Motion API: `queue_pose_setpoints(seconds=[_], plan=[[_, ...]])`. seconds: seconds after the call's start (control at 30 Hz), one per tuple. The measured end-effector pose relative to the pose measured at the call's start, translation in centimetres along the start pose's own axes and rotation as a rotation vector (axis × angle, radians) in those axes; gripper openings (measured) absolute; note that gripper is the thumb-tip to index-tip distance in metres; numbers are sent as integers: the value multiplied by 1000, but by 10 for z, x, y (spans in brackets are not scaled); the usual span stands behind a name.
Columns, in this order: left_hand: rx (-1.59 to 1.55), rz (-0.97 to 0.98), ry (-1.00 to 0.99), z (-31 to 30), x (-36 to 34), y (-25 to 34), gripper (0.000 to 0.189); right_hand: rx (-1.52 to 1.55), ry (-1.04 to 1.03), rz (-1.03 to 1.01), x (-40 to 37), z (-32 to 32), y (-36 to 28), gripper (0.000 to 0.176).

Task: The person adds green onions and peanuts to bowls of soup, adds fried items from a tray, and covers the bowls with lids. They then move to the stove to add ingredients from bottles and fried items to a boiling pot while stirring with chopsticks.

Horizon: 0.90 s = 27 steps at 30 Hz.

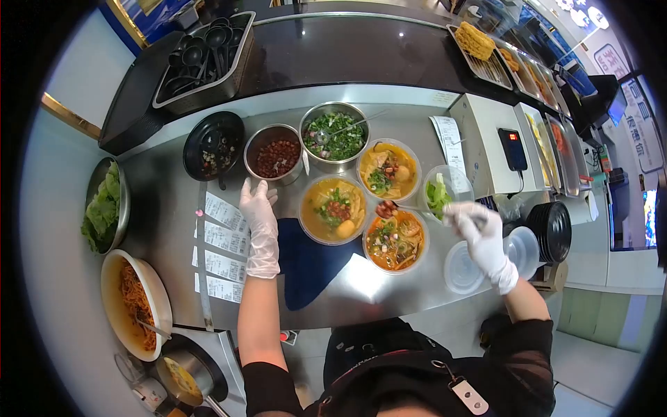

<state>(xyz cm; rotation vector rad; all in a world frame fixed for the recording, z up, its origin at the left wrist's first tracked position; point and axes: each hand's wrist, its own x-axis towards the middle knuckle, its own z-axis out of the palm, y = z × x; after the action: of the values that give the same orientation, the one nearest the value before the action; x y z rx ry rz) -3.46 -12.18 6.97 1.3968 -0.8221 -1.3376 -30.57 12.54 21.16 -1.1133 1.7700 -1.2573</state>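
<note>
My right hand (478, 233), in a clear glove, is closed on the handle of a spoon. The spoon's bowl (386, 208) carries reddish-brown peanuts over the rim of a round tub of red noodle soup (396, 241). My gloved left hand (258, 207) holds nothing, fingers stretched out right at the near side of a metal pot of peanuts (275, 154). Beside that pot is a larger metal pot of chopped green onion (336, 133) with a spoon in it. Two more soup tubs, one yellow (333, 210) and one orange-yellow (389, 172), stand close together, topped with greens, peanuts and egg.
A tub with lettuce (438, 197) and clear lids (464, 267) are at the right. Printed receipts (226, 236) and a dark blue cloth (306, 264) lie on the steel counter. A black pan (213, 146), lettuce bowl (109, 205) and shredded-carrot-like bowl (160, 299) stand left.
</note>
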Motion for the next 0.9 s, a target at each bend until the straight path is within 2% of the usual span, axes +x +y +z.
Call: queue_pose_setpoints(seconds=[0.03,0.1,0.13,0.17,0.23,0.3,0.33,0.4,0.47,0.53,0.6,0.63,0.7,0.73,0.77,0.8,0.83,0.9], plan=[[3,0,-4,-2,-7,-1,47,-121,-12,-140,-12,-4,12,19],[104,74,22,-9,-22,-2,47,-804,-262,-735,-23,-12,21,28],[104,74,21,-12,-33,-2,47,-1007,-373,-853,-28,-10,15,37],[108,112,-18,-15,-45,-1,46,-1004,-373,-860,-28,-10,14,37],[111,184,-25,-25,-62,2,42,-969,-255,-929,-11,0,14,36],[82,182,-15,-34,-79,0,39,-717,-18,-915,21,35,1,29],[79,197,-5,-42,-85,-2,39,-497,-11,-779,43,58,-7,25],[73,164,-11,-53,-97,-5,37,-257,68,-666,88,110,-15,18],[103,146,-3,-58,-110,1,38,-170,159,-551,128,160,-4,16],[105,139,-29,-67,-114,-2,38,20,114,-285,161,199,12,17],[184,195,-39,-80,-114,-8,37,-15,252,-263,169,219,21,19],[209,183,-39,-83,-118,-3,37,-92,291,-281,169,211,24,21],[245,169,-12,-93,-122,-1,40,-54,166,-117,142,174,6,23],[310,186,7,-101,-123,-5,40,-55,109,-99,130,148,2,25],[272,193,33,-100,-131,-2,41,-66,153,-102,120,114,4,25],[188,206,78,-105,-132,-11,39,-192,204,-217,107,79,8,25],[204,243,38,-113,-135,-15,38,-319,245,-332,93,42,12,25],[232,372,88,-115,-150,-17,35,-503,372,-299,71,-51,18,23]])
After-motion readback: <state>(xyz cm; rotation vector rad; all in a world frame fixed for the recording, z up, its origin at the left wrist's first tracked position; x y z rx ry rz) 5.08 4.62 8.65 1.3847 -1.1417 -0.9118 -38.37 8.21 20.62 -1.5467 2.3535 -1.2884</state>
